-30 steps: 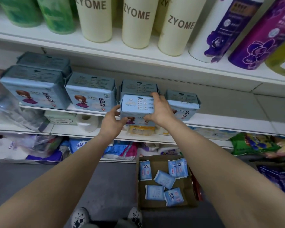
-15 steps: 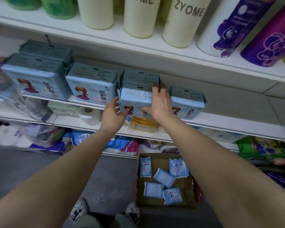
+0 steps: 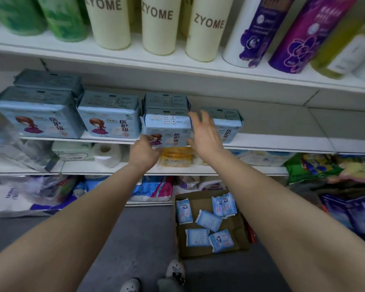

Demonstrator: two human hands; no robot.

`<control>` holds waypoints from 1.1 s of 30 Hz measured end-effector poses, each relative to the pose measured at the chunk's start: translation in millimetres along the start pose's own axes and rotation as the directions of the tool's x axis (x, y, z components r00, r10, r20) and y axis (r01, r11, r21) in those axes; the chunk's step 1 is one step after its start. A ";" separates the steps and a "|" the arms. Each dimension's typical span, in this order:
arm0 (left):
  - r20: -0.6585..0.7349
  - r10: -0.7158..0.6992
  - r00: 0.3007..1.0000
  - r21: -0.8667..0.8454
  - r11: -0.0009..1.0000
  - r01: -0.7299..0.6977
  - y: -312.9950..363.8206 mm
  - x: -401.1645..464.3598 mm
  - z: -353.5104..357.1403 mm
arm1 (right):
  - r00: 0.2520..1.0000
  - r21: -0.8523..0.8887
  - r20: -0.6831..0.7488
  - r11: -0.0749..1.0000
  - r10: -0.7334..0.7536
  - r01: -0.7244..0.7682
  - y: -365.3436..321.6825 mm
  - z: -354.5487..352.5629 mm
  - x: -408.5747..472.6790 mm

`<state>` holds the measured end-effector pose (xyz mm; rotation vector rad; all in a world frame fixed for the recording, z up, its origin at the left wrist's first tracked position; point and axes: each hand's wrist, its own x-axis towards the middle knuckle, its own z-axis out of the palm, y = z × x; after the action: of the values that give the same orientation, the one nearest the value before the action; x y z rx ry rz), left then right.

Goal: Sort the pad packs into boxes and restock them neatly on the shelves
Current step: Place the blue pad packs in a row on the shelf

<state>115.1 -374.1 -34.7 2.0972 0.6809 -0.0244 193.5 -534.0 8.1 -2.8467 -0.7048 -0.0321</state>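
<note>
Seating a blue pad box at the front edge of the middle shelf

Left hand touching the box's lower left corner, apparently steadying it, grasp not clear enough to tell; right hand released, fingers spread just beside its right end; set in front of a matching box, probably to square the row; small pad packs loose in the cardboard carton on the floor

Pad packs, middle shelf: smooth plastic film, slight sheen, crimped ends. Shelves: white, smooth, looks like painted metal. Cardboard box, lower centre: brown, matt. Small packs inside it: soft plastic wrap. Floor: grey, matt. Tall rolls, top: glossy printed film.
</note>
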 end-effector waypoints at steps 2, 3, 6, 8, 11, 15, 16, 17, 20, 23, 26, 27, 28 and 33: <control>0.038 0.131 0.991 0.031 0.991 -0.133 9.9 -12.0 -4.7 | 1.000 -0.015 -0.024 1.000 0.017 -0.017 3.2 -12.3 -21.3; 0.061 0.205 0.977 0.057 0.976 -0.208 17.2 -19.3 -7.1 | 0.999 -0.035 -0.030 0.999 0.029 -0.030 5.2 -19.9 -33.4; 0.126 0.405 0.906 0.131 0.898 -0.419 43.1 -42.3 -11.3 | 0.996 -0.119 -0.074 0.991 0.057 -0.066 13.9 -42.3 -73.9; 0.162 0.522 0.837 0.160 0.824 -0.544 61.7 -57.7 -8.5 | 0.991 -0.144 -0.111 0.986 0.072 -0.087 21.5 -56.7 -103.3; 0.234 0.657 0.717 0.166 0.700 -0.695 90.2 -81.5 5.3 | 0.983 -0.189 -0.130 0.970 0.128 -0.151 36.7 -80.3 -149.0; 0.353 0.753 0.555 0.127 0.549 -0.826 131.6 -116.7 41.2 | 0.951 -0.246 -0.195 0.927 0.240 -0.284 66.2 -111.4 -213.2; 0.377 0.769 0.517 0.112 0.516 -0.849 142.5 -127.1 53.3 | 0.939 -0.251 -0.206 0.913 0.275 -0.322 76.0 -118.8 -229.4; 0.396 0.782 0.481 0.096 0.486 -0.869 152.8 -137.3 65.9 | 0.928 -0.262 -0.214 0.897 0.306 -0.356 86.2 -125.5 -244.9; 0.443 0.822 0.356 0.039 0.380 -0.924 184.4 -170.6 109.0 | 0.887 -0.272 -0.247 0.851 0.390 -0.449 121.7 -141.9 -291.5; 0.499 0.835 0.233 -0.008 0.274 -0.962 217.5 -205.3 159.8 | 0.840 -0.283 -0.277 0.796 0.466 -0.535 163.0 -155.4 -337.1; 0.522 0.844 0.127 -0.037 0.171 -0.985 252.7 -239.8 219.0 | 0.799 -0.274 -0.292 0.755 0.525 -0.596 214.3 -169.0 -381.7; 0.529 0.843 0.095 -0.051 0.144 -0.988 265.1 -252.2 239.5 | 0.784 -0.268 -0.293 0.740 0.547 -0.616 233.3 -174.7 -396.9; 0.534 0.842 0.070 -0.067 0.125 -0.990 278.4 -265.0 261.1 | 0.767 -0.266 -0.297 0.722 0.569 -0.639 253.4 -181.0 -412.5; 0.539 0.842 -0.012 -0.167 0.093 -0.982 342.2 -328.7 360.6 | 0.687 -0.245 -0.324 0.644 0.650 -0.725 351.6 -213.0 -485.1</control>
<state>83.2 -953.9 99.3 2.2127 -1.3163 0.0814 -66.9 -1104.5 113.2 -3.1776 0.5383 -0.3671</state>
